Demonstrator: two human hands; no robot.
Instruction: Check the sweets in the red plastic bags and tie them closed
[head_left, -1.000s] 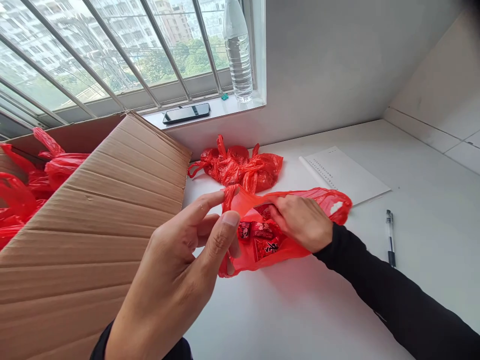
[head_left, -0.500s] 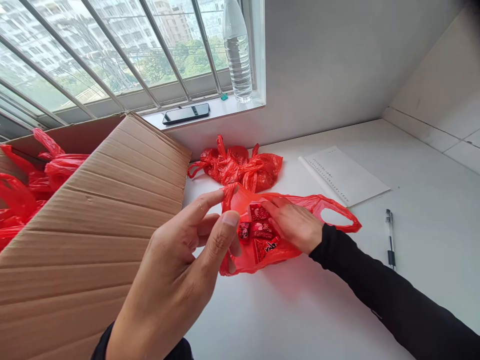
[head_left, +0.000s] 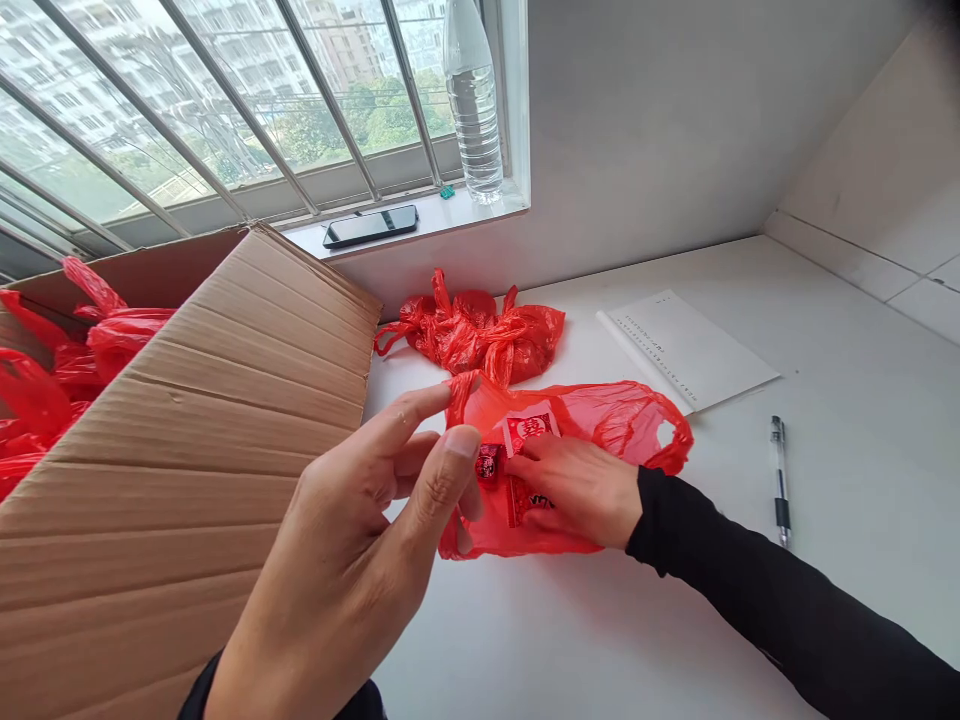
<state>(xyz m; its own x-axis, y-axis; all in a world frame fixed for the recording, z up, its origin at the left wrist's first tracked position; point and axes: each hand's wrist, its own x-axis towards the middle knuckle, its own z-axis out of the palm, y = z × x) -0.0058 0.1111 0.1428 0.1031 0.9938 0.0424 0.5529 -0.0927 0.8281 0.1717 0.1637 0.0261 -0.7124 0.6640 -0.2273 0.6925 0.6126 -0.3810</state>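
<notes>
Right in among the red packets (head_left: pixel 531 428), inside the open red bag (head_left: pixel 585 405) on the tabletop (head_left: pixel 487 640), just right of the cardboard box (head_left: pixel 225 400)!

Light by the look of them, slick in the wrapper, probably firm inside: best pinched by a sealed edge. Soft and flimsy as for the bag, apt to cling or tear, so better held by handle or rim. On the box side, spreading the bag's mouth with the left hand (head_left: pixel 375 530), thumb side up, index tip hooked at the handle, grip wide and unclamped. On the side farther from the box, working palm-down with the right hand (head_left: pixel 589 490), forearm slanting in from lower right, fingers bent over the packets; impossible to tell whether pinching one.
</notes>
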